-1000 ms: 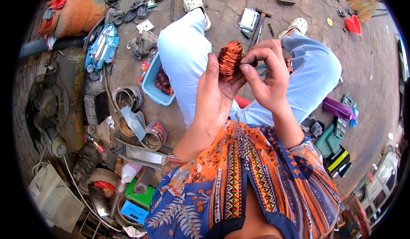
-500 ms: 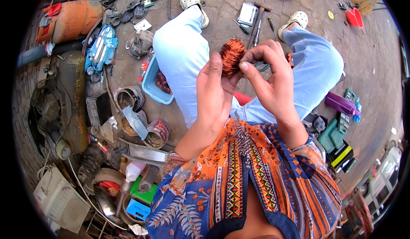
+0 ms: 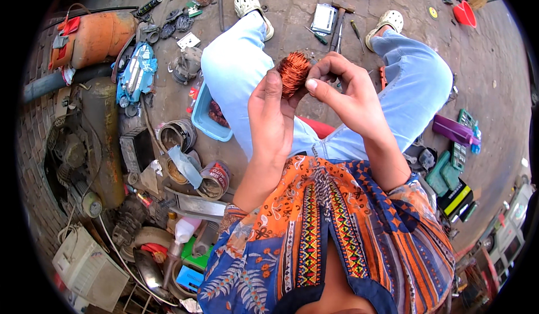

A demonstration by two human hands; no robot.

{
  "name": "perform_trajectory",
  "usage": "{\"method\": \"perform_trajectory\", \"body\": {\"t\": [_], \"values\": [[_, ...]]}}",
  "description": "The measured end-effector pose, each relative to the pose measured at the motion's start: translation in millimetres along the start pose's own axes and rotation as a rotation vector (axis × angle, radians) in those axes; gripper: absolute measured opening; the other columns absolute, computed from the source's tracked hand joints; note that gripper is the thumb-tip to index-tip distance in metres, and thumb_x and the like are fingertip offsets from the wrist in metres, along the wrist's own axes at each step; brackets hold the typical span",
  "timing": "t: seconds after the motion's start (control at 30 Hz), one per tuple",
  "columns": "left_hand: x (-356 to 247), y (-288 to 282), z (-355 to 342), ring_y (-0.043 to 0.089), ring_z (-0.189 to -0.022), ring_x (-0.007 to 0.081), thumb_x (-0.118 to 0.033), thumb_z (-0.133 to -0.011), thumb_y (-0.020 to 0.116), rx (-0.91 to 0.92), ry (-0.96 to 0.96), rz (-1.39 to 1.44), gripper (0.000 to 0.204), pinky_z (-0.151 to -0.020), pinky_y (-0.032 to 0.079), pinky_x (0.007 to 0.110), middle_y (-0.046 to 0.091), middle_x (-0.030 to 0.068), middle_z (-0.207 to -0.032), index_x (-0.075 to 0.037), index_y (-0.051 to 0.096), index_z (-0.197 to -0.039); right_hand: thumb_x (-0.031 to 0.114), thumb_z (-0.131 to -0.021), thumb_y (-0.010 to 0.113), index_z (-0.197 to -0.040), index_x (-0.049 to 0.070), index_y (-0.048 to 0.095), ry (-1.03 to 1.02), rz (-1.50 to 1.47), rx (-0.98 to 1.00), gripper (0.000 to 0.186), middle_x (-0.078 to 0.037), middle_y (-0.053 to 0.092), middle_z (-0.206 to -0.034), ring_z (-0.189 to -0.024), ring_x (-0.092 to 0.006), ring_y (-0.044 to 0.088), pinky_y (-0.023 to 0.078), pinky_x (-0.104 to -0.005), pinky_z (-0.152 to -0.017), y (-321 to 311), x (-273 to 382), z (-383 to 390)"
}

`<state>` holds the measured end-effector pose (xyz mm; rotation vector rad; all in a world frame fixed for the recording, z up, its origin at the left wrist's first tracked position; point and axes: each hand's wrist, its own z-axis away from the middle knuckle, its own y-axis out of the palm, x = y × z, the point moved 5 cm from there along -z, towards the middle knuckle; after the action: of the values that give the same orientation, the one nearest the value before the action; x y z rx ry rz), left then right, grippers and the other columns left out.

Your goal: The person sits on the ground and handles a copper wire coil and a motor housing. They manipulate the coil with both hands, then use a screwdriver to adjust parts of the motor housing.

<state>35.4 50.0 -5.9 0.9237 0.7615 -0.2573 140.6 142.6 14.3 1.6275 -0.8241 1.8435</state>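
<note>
A bundle of copper wire, bright orange and tightly wound, is held up between my knees. My left hand is closed on it from the left and below, thumb upright along its left side. My right hand reaches it from the right, with curled fingers and thumb pinching at its right side; whatever fine strand may be between the fingertips is too small to see. Beside my left leg sits a blue plastic tub with dark reddish coils inside, partly hidden by the leg.
Ahead lie a hammer, screwdriver and white case. An orange cylinder, cans, metal parts and a grey appliance crowd the left. At right are a purple container, green cases and a red scoop.
Both my hands have shifted slightly left with the copper bundle, which has turned a little. My right thumb has moved left along with it, still pinched at the bundle's edge.
</note>
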Motion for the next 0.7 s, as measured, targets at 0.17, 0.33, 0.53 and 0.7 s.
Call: {"method": "perform_trajectory", "body": {"t": [0.17, 0.33, 0.53, 0.7], "values": [[2, -2, -2, 0.062, -0.1, 0.0221, -0.035, -0.095, 0.053, 0.014, -0.036, 0.024, 0.046, -0.092, 0.049, 0.037, 0.062, 0.0137, -0.109, 0.006, 0.053, -0.115, 0.011, -0.08, 0.068, -0.086, -0.001, 0.062, -0.034, 0.065, -0.003, 0.014, -0.004, 0.056, -0.082, -0.081, -0.0133, 0.052, 0.042, -0.027, -0.074, 0, 2, 1], [2, 0, -5, 0.061, -0.103, 0.024, -0.041, -0.097, 0.047, 0.008, -0.099, 0.053, 0.051, -0.094, 0.048, 0.038, 0.061, 0.0149, -0.11, 0.006, 0.052, -0.117, 0.014, -0.077, 0.071, -0.086, 0.003, 0.065, -0.1, 0.045, -0.08, 0.015, -0.006, 0.058, -0.081, -0.081, -0.0198, 0.052, 0.043, -0.0309, -0.072, 2, -2, 1], [7, 3, -8, 0.054, -0.111, 0.0251, -0.044, -0.098, 0.042, 0.002, -0.222, 0.218, 0.054, -0.101, 0.041, 0.04, 0.057, 0.0158, -0.116, 0.003, 0.048, -0.123, 0.012, -0.069, 0.075, -0.083, 0.006, 0.065, -0.394, 0.303, -0.216, 0.018, -0.006, 0.055, -0.082, -0.083, -0.0248, 0.049, 0.041, -0.0342, -0.074, 2, 11, 1], [13, 2, -6, 0.053, -0.112, 0.0253, -0.045, -0.098, 0.042, 0.04, -0.296, 0.336, 0.052, -0.104, 0.038, 0.041, 0.057, 0.0137, -0.117, 0.0, 0.047, -0.125, 0.01, -0.065, 0.076, -0.083, 0.007, 0.064, -0.511, 0.389, -0.231, 0.021, -0.006, 0.054, -0.084, -0.082, -0.0261, 0.047, 0.04, -0.0353, -0.073, 0, 14, 1]]}}
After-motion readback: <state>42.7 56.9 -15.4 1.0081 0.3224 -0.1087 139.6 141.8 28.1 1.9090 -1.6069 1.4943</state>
